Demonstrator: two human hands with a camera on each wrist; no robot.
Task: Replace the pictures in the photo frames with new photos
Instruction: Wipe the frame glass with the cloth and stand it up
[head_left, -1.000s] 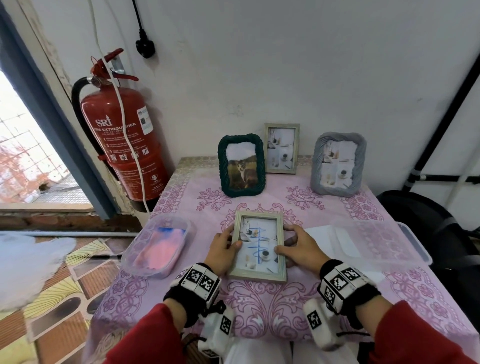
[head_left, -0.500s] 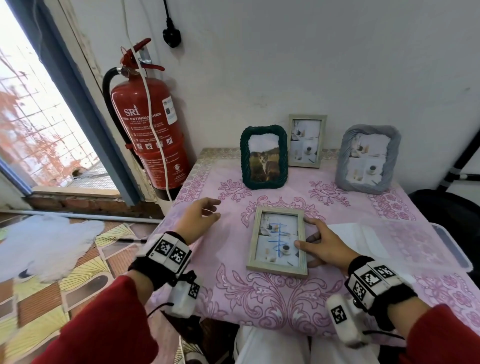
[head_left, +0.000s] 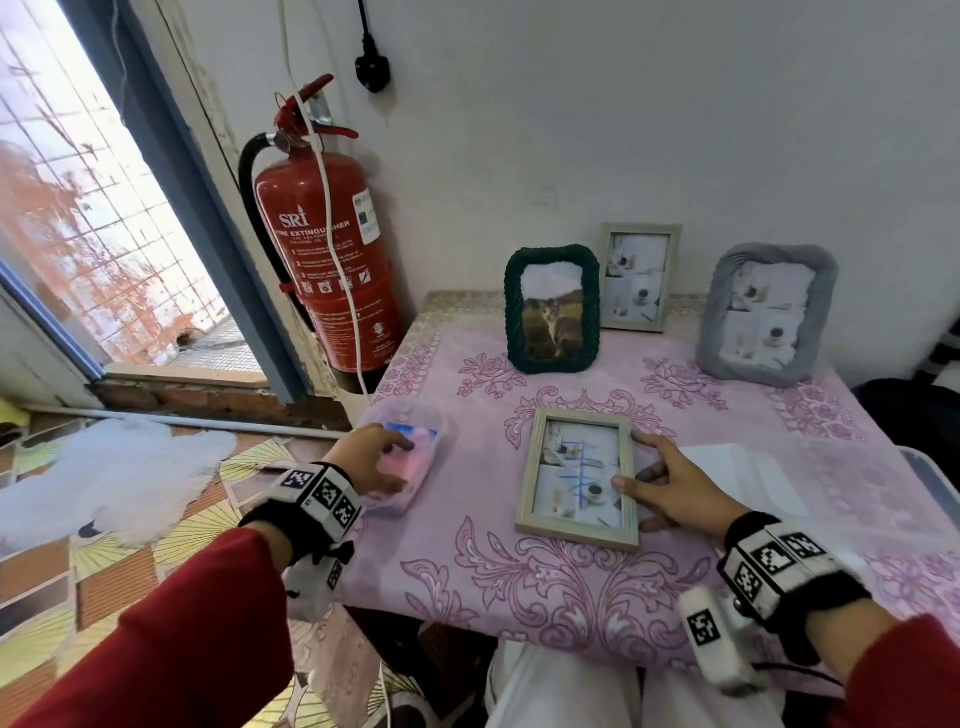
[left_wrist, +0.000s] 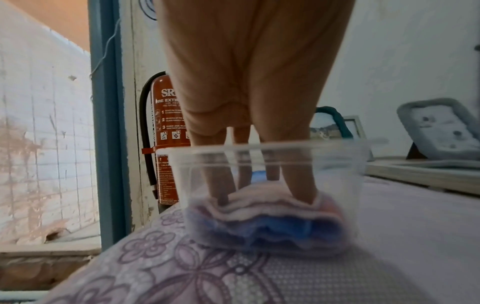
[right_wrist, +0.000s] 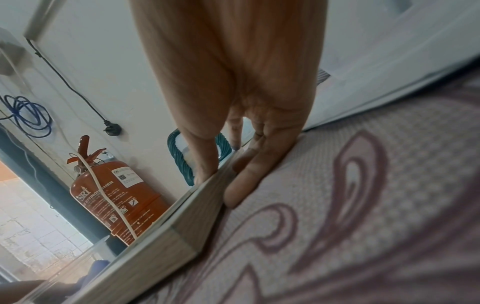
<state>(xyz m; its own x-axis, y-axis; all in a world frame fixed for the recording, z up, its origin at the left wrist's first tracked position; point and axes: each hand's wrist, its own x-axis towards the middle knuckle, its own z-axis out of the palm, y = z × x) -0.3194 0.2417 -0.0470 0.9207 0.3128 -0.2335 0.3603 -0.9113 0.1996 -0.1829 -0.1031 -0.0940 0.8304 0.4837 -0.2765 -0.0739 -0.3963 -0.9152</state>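
Note:
A light wooden photo frame (head_left: 576, 478) lies flat on the pink tablecloth, with blue marks on its glass. My right hand (head_left: 654, 478) rests on its right edge: the thumb lies on top and straight fingers (right_wrist: 241, 185) run along the frame's side (right_wrist: 161, 242). My left hand (head_left: 379, 457) reaches into a clear plastic tub (head_left: 400, 415) at the table's left edge. Its fingertips (left_wrist: 303, 193) pinch a pink cloth (left_wrist: 265, 205) that lies over a blue one. Three frames stand at the back: green with a cat photo (head_left: 553, 309), wooden (head_left: 639, 278) and grey (head_left: 766, 314).
A red fire extinguisher (head_left: 327, 260) hangs on the wall left of the table, with a white cord over it. A clear plastic box (head_left: 857, 478) and white sheets (head_left: 737, 478) lie at the right. The table's left edge drops to a tiled floor.
My left hand has left the flat frame, moved left into the plastic tub and taken hold of the pink cloth. My right hand stays on the frame's right edge.

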